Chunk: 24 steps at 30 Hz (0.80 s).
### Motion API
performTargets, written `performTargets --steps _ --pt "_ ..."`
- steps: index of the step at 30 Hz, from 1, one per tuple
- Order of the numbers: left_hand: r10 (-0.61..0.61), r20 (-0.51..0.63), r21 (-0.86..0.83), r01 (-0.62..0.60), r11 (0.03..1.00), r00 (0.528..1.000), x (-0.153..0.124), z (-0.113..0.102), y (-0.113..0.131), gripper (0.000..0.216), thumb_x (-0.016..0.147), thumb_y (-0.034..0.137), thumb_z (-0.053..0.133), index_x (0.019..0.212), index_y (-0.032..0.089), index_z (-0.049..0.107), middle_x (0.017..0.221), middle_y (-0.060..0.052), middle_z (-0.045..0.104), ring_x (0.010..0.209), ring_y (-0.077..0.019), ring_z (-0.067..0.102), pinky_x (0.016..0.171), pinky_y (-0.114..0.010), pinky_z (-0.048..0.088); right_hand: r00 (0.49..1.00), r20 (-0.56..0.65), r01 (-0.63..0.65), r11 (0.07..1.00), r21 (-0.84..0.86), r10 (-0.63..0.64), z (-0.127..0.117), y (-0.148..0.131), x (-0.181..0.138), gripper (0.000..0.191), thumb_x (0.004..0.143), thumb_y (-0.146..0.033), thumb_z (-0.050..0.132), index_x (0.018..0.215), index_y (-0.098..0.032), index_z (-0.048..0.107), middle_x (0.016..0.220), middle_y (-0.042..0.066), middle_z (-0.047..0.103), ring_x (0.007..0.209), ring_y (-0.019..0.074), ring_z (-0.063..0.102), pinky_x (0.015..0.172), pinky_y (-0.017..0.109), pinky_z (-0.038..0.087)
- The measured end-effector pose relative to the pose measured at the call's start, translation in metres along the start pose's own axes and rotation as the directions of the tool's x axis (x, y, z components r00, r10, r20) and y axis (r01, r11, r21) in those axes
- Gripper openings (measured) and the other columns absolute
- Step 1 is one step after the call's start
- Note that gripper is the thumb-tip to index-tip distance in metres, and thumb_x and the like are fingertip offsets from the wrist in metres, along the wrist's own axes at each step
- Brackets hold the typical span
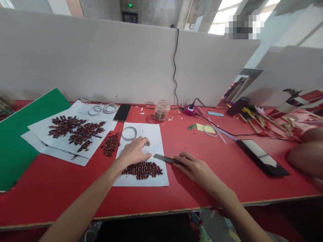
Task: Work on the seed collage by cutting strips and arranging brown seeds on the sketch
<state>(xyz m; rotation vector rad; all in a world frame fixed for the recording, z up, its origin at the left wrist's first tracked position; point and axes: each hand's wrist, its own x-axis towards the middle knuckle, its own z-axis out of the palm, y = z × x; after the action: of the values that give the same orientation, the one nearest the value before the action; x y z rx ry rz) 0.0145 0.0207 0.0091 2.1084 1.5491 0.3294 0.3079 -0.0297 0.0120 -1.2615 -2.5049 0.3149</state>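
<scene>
My right hand (193, 167) is closed around a utility knife (165, 158) with a dark handle and a touch of yellow. Its blade points left, over the right edge of a white drawing sheet (157, 134). Above that sheet, my left hand (136, 151) has thumb and fingers apart, with nothing visible between them. Just below it, dark red-brown beans (143, 170) lie in packed rows on the paper. A roll of tape (129, 133) rests on the sheet's upper left part. Beside the sheet is a loose pile of beans (111, 144).
Left are more sheets with a bean picture (83, 132) and a green board (22, 134). Behind stand a phone (122, 112), a glass jar (162, 111) and a purple plug adapter (189, 110). A black tablet-like device (262, 157) and another person's arm (306, 154) are at right.
</scene>
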Motion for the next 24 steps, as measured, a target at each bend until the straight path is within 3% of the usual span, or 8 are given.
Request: performTargets --steps 7,16,24 --pt "-0.003 -0.001 -0.001 0.003 1.0 1.0 0.001 0.001 0.0 0.036 0.078 0.045 0.066 0.108 0.027 0.058 0.11 -0.003 0.062 0.104 -0.0259 0.062 0.074 -0.035 0.047 0.998 0.054 -0.02 0.999 0.045 0.018 0.002 0.002 -0.001 0.026 0.106 -0.032 0.045 0.123 -0.026 0.064 0.11 0.008 0.064 0.081 0.0184 0.069 0.072 0.032 0.057" --pt "-0.006 0.0 0.01 0.006 1.0 1.0 0.001 0.0 0.001 0.036 0.077 0.045 0.067 0.108 0.027 0.058 0.11 -0.003 0.063 0.104 -0.0268 0.062 0.074 -0.035 0.048 1.0 0.03 0.0 1.0 0.012 -0.001 0.005 0.001 -0.001 0.027 0.106 -0.032 0.044 0.124 -0.025 0.063 0.109 0.009 0.065 0.08 0.0186 0.069 0.068 0.031 0.056" --pt "-0.002 -0.004 -0.009 0.002 1.0 1.0 0.001 -0.001 0.0 0.029 0.086 0.042 0.06 0.11 0.026 0.059 0.112 -0.004 0.064 0.102 -0.0247 0.063 0.073 -0.034 0.048 0.985 -0.111 0.107 0.969 -0.222 -0.134 0.015 0.003 -0.005 0.027 0.105 -0.029 0.046 0.121 -0.022 0.067 0.108 0.01 0.071 0.084 0.0213 0.07 0.075 0.037 0.054"
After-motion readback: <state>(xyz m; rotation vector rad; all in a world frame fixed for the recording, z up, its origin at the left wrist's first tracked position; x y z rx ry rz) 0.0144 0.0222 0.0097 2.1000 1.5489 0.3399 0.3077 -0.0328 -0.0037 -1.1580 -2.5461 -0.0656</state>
